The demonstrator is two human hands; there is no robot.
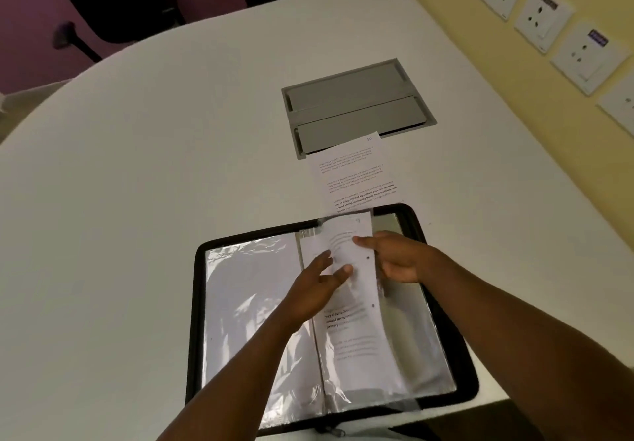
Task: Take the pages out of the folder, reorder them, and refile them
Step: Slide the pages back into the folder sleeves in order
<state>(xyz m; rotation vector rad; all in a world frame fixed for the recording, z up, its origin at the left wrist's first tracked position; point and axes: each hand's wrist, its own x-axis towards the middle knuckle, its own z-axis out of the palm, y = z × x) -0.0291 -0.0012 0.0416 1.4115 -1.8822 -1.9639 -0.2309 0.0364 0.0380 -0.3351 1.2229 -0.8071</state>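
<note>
A black zip folder (199,303) lies open on the white table, showing clear plastic sleeves (247,303). A printed page (356,331) with punch holes sticks partly out of the top of the right-hand sleeve. My left hand (315,289) rests on this page near the spine, fingers spread and fairly straight. My right hand (394,259) holds the page's right edge, with the fingers behind it and the thumb lying across its front. A second printed page (356,169), marked 30 in a corner, lies loose on the table just beyond the folder.
A grey cable hatch (356,104) is set into the table (154,149) behind the loose page. Wall sockets (545,15) line the yellow wall at right. A dark chair (113,12) stands past the table's far left edge.
</note>
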